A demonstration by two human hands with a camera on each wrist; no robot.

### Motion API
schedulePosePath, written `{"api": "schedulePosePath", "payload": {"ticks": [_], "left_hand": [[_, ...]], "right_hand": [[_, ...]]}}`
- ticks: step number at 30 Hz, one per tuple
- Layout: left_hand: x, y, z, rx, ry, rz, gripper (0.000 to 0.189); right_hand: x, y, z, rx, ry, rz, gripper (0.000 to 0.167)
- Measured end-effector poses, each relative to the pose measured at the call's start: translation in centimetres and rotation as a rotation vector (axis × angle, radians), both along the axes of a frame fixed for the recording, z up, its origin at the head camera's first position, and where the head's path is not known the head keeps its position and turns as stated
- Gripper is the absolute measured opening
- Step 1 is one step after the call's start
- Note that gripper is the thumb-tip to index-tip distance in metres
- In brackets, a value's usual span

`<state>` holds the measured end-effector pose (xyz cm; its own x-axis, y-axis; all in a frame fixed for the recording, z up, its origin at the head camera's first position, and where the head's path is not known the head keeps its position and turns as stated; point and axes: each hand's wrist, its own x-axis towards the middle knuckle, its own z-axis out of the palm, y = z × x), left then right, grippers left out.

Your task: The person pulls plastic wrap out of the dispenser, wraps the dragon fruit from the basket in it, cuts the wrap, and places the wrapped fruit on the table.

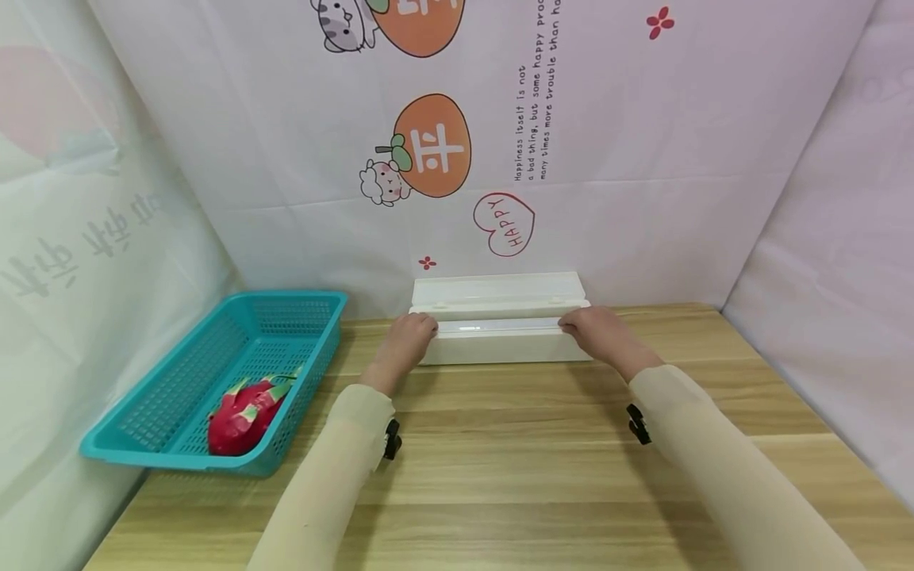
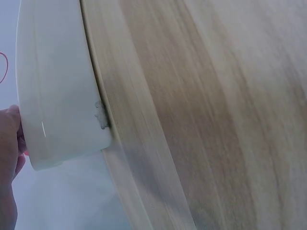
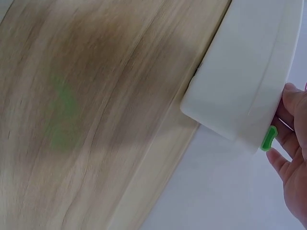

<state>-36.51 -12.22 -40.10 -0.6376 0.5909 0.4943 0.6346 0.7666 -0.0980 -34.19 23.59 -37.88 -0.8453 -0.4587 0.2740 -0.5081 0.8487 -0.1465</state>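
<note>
A long white box (image 1: 503, 349), which looks like a cling film dispenser, sits at the back of the table with its lid (image 1: 500, 289) tilted up behind it. A glossy strip (image 1: 496, 325) runs along its top between the hands. My left hand (image 1: 412, 337) grips the upper rim at the left end, its fingers partly hidden behind the box in the left wrist view. At the right end, my right hand (image 1: 596, 329) holds the rim with curled fingers. A small green tab (image 3: 269, 138) shows at that end, right by the thumb and fingers.
At the left stands a turquoise plastic basket (image 1: 153, 457) with a red dragon fruit (image 1: 243, 416) in it. A printed white cloth (image 1: 628, 230) hangs behind the wooden table (image 1: 500, 476), with more white cloth at both sides.
</note>
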Motion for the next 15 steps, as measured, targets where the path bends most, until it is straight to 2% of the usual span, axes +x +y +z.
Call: {"api": "schedulePosePath", "payload": {"ticks": [8,15], "left_hand": [[-0.20,-0.11,-0.18,0.043,0.021,-0.011,0.005],[-0.52,-0.15,-0.49,0.004,0.097,-0.020,0.006]], "right_hand": [[0.29,-0.29,0.31,-0.041,-0.002,-0.043,0.017],[0.08,-0.38,-0.14,-0.073,0.041,-0.067,0.014]]}}
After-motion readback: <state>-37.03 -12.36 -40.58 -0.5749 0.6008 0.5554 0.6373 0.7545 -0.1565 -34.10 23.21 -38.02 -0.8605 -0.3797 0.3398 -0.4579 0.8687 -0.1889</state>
